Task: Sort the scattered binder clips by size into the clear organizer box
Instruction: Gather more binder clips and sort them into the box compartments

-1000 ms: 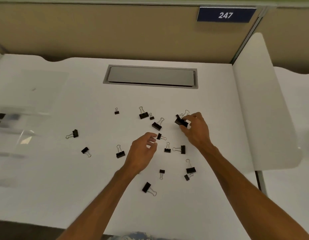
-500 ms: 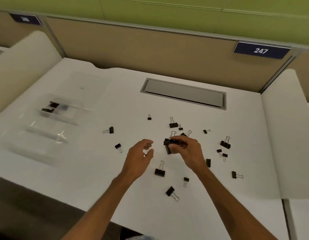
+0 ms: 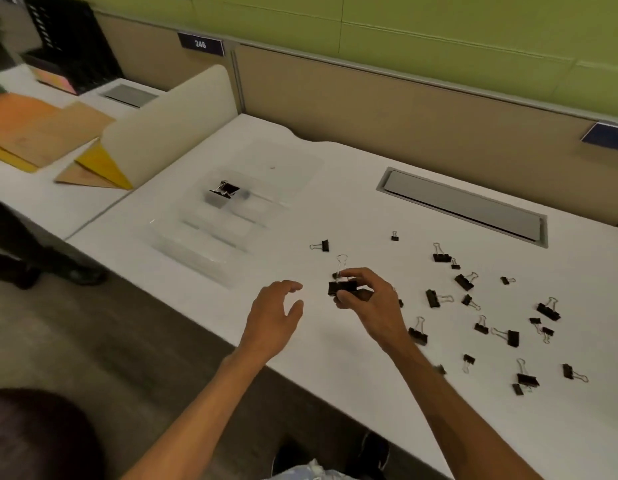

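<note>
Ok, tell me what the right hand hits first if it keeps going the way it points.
The right hand, holding a large clip, points up and left toward the organizer box. Bare desk lies between, so the box's near right edge looks first in line, though depth is hard to judge.

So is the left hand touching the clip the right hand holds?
Apart. The head view shows bare white desk between the open left hand and the clip, which only the right hand pinches.

Open-plan office — numbered cubicle partition (image 3: 369, 109), white desk (image 3: 335, 209), cable hatch (image 3: 463, 206), folders (image 3: 41, 133).
</note>
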`<state>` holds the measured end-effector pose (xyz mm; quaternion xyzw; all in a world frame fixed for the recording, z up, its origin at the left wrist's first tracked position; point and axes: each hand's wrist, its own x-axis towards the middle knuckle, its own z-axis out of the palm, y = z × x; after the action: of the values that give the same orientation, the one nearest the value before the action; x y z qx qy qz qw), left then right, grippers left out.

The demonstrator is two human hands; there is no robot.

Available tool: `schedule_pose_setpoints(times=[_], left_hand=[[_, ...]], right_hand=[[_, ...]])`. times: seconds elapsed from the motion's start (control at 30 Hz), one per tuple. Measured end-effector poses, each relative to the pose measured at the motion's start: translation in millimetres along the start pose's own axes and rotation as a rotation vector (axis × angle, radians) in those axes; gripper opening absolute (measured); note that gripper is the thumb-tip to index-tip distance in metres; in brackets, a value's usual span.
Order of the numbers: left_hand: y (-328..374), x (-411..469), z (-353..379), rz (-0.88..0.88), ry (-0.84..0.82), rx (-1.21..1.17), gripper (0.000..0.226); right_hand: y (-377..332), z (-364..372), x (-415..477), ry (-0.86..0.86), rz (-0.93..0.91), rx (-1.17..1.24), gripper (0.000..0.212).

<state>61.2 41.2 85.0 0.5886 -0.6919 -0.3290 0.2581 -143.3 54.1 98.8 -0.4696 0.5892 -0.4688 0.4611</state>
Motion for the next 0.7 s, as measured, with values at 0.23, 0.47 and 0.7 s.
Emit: schedule_pose_setpoints(times=[0.23, 0.47, 0.7], left_hand=[[-47.4, -27.2, -70.3, -0.073, 0.085, -0.017, 0.032], [-78.4, -19.6, -114.2, -0.111, 0.206, 0.060, 0.030], [-116.9, 35.6, -149.0, -0.067, 0.233, 0.109, 0.038]], right_hand=[[-16.2, 82.4, 0.0, -0.048, -0.005, -0.030, 0.046], [-20.8, 139.1, 26.6, -0.086, -0.071, -0.107, 0.034], [-19.1, 189.6, 86.3, -0.088, -0.017, 0.023, 0.027]])
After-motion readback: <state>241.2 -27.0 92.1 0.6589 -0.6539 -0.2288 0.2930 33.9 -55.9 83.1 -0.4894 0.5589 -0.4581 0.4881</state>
